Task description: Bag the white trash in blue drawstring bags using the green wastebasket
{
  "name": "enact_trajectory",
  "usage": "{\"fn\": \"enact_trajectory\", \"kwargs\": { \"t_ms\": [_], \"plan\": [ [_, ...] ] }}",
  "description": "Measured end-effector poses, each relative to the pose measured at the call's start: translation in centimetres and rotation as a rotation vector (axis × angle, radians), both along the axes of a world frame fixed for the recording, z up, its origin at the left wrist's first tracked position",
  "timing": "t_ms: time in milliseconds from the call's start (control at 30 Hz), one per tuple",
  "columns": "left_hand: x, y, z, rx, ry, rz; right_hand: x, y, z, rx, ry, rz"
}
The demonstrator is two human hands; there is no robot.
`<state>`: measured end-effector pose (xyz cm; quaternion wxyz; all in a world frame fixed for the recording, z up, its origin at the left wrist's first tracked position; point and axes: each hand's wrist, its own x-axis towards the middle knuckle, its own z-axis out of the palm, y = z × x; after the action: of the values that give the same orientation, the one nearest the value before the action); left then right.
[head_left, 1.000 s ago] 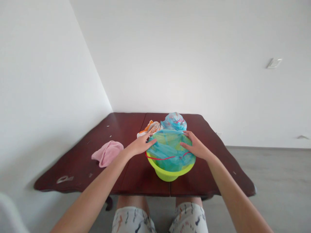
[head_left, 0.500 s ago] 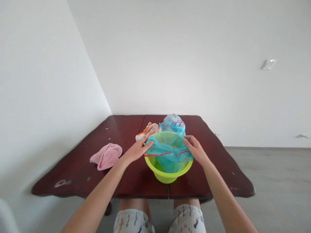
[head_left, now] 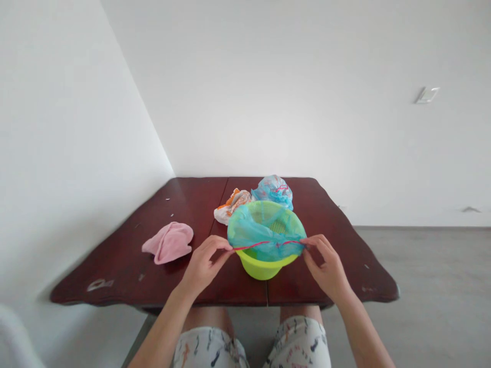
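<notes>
A yellow-green plastic basket with a perforated inner wall stands near the front of the table. Thin blue-green plastic, a drawstring bag, lies in its mouth and over part of its rim. The bag's pink drawstring edge runs across the front of the opening. At the left end of that edge, my left hand pinches the bag between thumb and fingers. My right hand pinches the edge at the right side of the rim. How far the bag reaches down inside is hard to see.
Behind the basket lie a crumpled orange-and-white bag and a bunched blue bag with a pink string. A folded pink cloth rests on the left of the dark red table. White walls stand behind and to the left.
Both hands have moved from the sides of the basket toward its front and now pinch the drawstring edge. That edge has shifted closer to the front rim.
</notes>
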<state>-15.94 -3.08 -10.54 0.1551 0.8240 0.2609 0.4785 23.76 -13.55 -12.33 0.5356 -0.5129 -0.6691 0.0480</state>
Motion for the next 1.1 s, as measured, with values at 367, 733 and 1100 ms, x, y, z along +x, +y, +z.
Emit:
{"fn": "enact_trajectory", "kwargs": {
  "t_ms": [367, 733, 1100],
  "plan": [
    [-0.1, -1.2, -1.5, -0.153, 0.044, 0.065, -1.4, -1.3, -1.5, 0.028, 0.012, -0.061],
    [0.6, -2.6, -2.9, -0.31, 0.136, -0.048, -2.4, -2.6, -2.7, -0.095, -0.218, -0.024],
    [-1.6, -2.9, -1.9, -0.002, 0.111, 0.228, -2.0, -3.0, -3.0, -0.114, -0.246, -0.009]
  ]
}}
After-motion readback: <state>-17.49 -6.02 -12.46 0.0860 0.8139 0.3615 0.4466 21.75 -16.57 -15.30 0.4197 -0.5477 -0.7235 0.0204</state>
